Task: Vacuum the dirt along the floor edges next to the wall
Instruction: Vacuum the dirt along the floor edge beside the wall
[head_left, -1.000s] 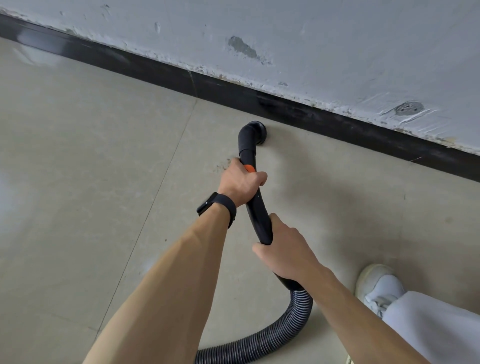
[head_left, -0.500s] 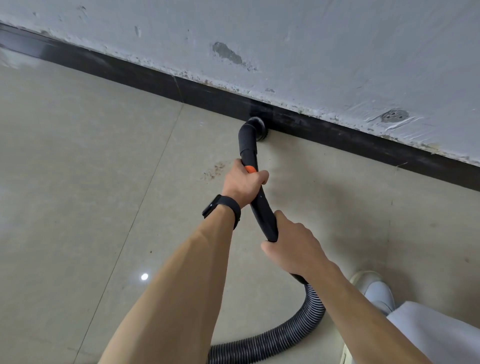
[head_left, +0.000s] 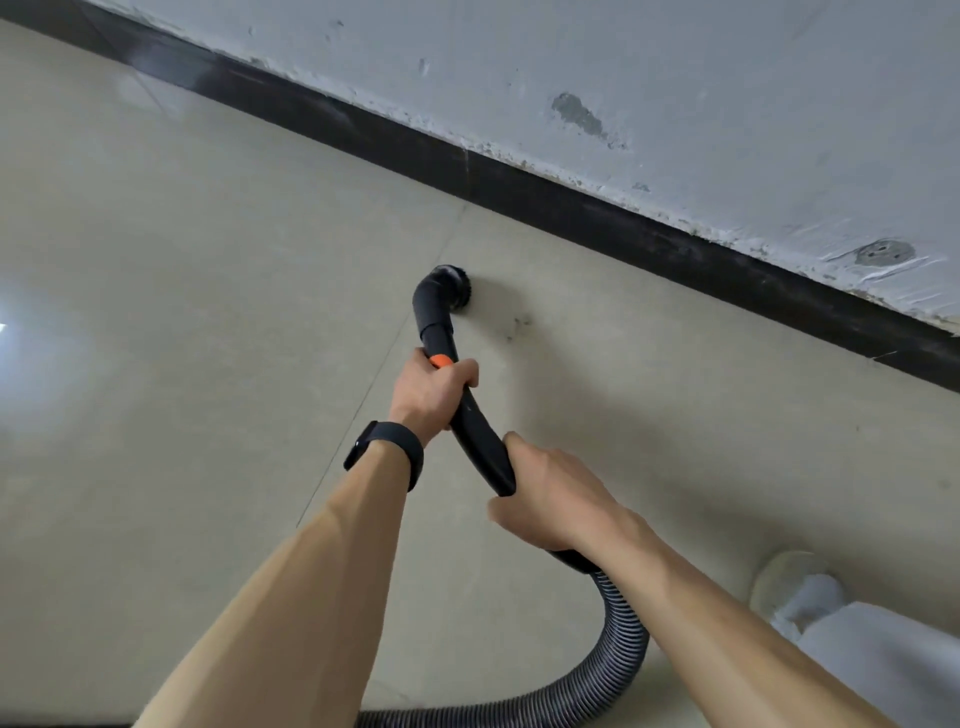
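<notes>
I hold a black vacuum wand (head_left: 480, 436) with an orange button in both hands. My left hand (head_left: 428, 395), a black watch on its wrist, grips the wand just below the orange button. My right hand (head_left: 550, 499) grips it lower down, near where the ribbed hose (head_left: 621, 649) begins. The round brush nozzle (head_left: 452, 288) rests on the beige tile floor, a short way out from the black skirting board (head_left: 597, 218). A faint dark smudge of dirt (head_left: 519, 327) lies on the tile just right of the nozzle.
A scuffed white wall (head_left: 675, 78) with chipped patches rises above the skirting. The hose loops along the floor at the bottom of the view. My white shoe (head_left: 795, 587) and light trouser leg stand at the lower right. A tile joint (head_left: 384, 364) runs under the wand.
The nozzle has drawn back from the skirting board onto the open tile, and the view has swung so the wall now slants more steeply. Both hands keep the same grip.
</notes>
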